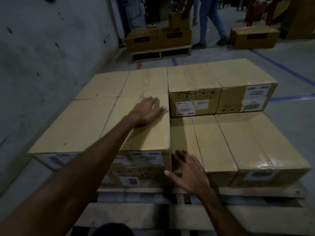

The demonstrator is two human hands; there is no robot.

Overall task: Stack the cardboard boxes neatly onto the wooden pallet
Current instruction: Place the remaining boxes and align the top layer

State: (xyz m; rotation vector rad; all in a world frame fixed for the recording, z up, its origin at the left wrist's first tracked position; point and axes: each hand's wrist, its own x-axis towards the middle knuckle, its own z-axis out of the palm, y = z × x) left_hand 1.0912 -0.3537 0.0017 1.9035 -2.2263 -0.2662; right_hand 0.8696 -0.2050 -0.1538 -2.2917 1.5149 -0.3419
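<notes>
While the light is dim and the picture slightly blurred, still plain enough: under both hands, a wooden pallet [170,217] with bare slats showing on the near side, loaded with tan cardboard boxes. Beneath the left hand, an upper-layer box [146,133], pressed tight against a matching neighbour [71,126] further to the left, with two more behind at the same height. Beyond the right hand, two labelled boxes [194,89] and [242,82] forming the upper layer at the back, and just ahead of that hand two lower boxes [211,142] and [255,142] with nothing on top. Far past both hands, a second pallet of boxes [158,40], a loose box on the floor [254,37], a person's legs in jeans [209,19], blue tape lines [286,68] on the concrete. Left hand [146,110] laid flat on the box top, fingers spread and straight, gripping nothing. Right hand [187,172] released too, fingers splayed against the near end of the lower box [180,137] beside the tall stack, thumb reaching toward the tall box's corner
</notes>
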